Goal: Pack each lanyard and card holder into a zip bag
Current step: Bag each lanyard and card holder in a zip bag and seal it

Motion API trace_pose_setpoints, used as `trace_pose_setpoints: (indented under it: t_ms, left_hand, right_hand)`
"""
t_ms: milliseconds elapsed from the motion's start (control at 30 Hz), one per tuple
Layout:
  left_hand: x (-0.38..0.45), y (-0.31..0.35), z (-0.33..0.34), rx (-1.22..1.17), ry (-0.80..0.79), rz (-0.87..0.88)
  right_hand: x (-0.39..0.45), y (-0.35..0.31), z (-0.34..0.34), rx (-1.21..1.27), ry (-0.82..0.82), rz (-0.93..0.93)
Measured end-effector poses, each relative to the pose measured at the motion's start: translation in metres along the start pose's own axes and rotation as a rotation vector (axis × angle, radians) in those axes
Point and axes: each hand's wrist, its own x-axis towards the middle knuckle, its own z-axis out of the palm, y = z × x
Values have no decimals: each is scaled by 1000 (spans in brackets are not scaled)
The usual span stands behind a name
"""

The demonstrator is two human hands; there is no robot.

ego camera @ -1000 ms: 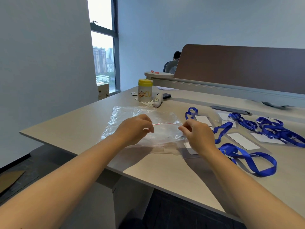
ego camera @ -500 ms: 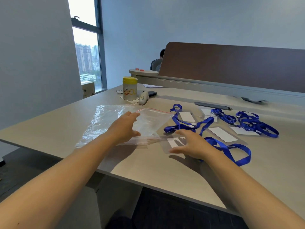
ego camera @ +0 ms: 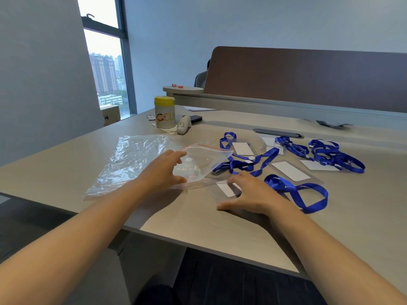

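Both hands matter: my left hand [ego camera: 164, 172] grips the zip bag [ego camera: 198, 162] open, my right hand [ego camera: 253, 194] presses loose fingers on the card holder [ego camera: 226, 189] at three o'clock, so I'd slide it in flat.

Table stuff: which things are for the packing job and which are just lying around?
For the job:
zip bag, held open by the left hand
card holder under the right hand
blue lanyards

Just lying about:
yellow-lidded tub
white gadget
phone
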Motion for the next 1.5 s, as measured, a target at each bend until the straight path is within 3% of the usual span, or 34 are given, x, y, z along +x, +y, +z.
trace_pose_setpoints:
  t_ms: [267,400,667,833,1000,1333,1500]
  left_hand:
    - [-2,0,-3,-7,-1,1]
    - [-2,-1,-4,-15,5,1]
    - [6,6,0,-48,17,13]
    - [11,11,3,-64,8,21]
    - [19,17,0,-34,-4,30]
    - [36,19,-5,89,3,-44]
    - [34,27,-4,-13,-61,59]
  right_hand:
    - [3,-6,-2,-86,13,-31]
    - [-5,-5,-2,18,87,-64]
    - [-12,4,-15,173,486,-122]
    - [-7,11,-15,444,683,-66]
    - [-7,16,-23,655,722,-33]
    - [-13,27,-34,612,826,-122]
    - [-8,19,-34,590,771,-159]
